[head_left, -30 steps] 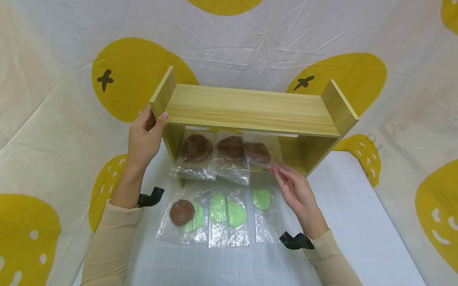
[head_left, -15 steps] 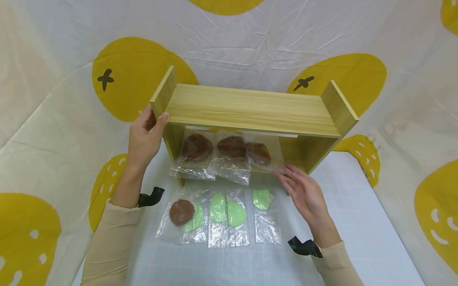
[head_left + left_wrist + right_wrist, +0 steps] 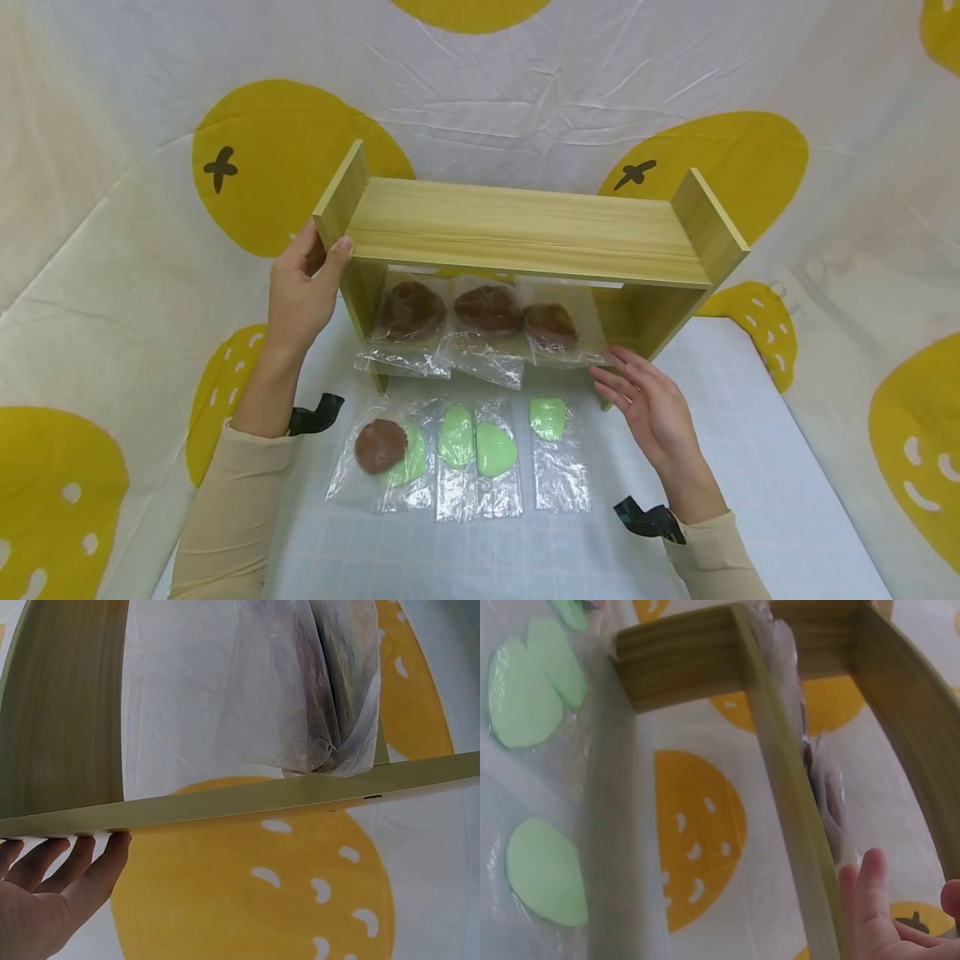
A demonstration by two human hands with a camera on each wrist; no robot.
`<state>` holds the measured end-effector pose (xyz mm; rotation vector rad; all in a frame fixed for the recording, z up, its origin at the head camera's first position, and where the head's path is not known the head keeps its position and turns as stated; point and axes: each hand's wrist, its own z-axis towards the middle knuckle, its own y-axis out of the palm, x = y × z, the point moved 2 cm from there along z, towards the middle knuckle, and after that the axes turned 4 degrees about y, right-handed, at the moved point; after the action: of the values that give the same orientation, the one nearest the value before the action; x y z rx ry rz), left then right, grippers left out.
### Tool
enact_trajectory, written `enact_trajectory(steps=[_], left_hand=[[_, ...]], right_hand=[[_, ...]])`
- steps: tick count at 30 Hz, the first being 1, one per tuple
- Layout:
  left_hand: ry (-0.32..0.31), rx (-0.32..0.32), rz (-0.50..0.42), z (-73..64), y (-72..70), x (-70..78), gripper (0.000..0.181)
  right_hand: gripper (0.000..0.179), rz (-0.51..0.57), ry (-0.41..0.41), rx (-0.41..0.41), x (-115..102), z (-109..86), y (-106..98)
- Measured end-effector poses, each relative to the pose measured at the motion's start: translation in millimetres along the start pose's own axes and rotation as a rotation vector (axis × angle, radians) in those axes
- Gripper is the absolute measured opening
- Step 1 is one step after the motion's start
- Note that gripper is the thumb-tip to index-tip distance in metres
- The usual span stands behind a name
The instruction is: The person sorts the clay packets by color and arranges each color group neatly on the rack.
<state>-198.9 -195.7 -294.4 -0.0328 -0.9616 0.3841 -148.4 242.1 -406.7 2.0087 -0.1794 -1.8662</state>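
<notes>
presumably steadying the shelf, left fingers clamp its left edge; right fingers, apart, lie beside its rightmost bag.

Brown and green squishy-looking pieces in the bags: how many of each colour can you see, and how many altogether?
Brown pieces: 4 (3 in the wooden shelf, 1 on the table)
Green pieces: 4 (all on the table)
Total: 8
</notes>
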Motion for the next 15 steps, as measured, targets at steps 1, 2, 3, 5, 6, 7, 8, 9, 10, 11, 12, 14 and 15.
enact_trajectory(steps=[1, 2, 3, 5, 6, 7, 8, 9, 10, 11, 12, 14, 15], left_hand=[[-0.001, 0.0, -0.001, 0.1, 0.1, -0.1, 0.042], [-0.004, -0.001, -0.002, 0.1, 0.3, -0.1, 0.043], [-0.006, -0.001, -0.002, 0.0, 0.4, -0.2, 0.043], [-0.015, 0.0, 0.0, -0.2, 0.5, -0.3, 0.043], [-0.019, 0.001, 0.001, -0.2, 0.6, -0.3, 0.043], [-0.023, 0.001, 0.002, -0.2, 0.7, -0.3, 0.043], [-0.025, 0.002, 0.003, -0.1, 0.8, -0.3, 0.043], [-0.027, 0.003, 0.003, -0.2, 0.7, -0.5, 0.043], [-0.028, 0.004, 0.003, -0.1, 0.8, -0.5, 0.043], [-0.025, 0.005, 0.0, 0.0, 0.8, -0.5, 0.043], [-0.022, 0.006, 0.0, 0.1, 0.9, -0.5, 0.043], [-0.015, 0.007, -0.003, 0.0, 0.8, -0.6, 0.042], [-0.013, 0.007, -0.001, -0.1, 0.7, -0.7, 0.042]], right_hand=[[0.054, -0.019, 0.0, 0.009, 0, 0.2, 0], [0.054, -0.041, 0.001, 0.017, 0, 0.2, 0], [0.054, -0.061, 0.002, 0.026, 0, 0.2, -1], [0.054, -0.1, 0.002, 0.049, -1, -0.5, -1], [0.054, -0.116, 0.001, 0.061, -1, -1.3, -2], [0.053, -0.13, -0.004, 0.071, -1, -2.2, -2], [0.053, -0.139, -0.01, 0.08, -2, -3.2, -2], [0.052, -0.142, -0.019, 0.087, -2, -4.2, -3], [0.051, -0.144, -0.029, 0.095, -3, -5.4, -3], [0.051, -0.142, -0.041, 0.099, -3, -6.4, -4], [0.05, -0.133, -0.051, 0.101, -4, -7.4, -4], [0.049, -0.119, -0.069, 0.106, -4, -9.2, -5], [0.048, -0.116, -0.071, 0.104, -4, -9.9, -6]])
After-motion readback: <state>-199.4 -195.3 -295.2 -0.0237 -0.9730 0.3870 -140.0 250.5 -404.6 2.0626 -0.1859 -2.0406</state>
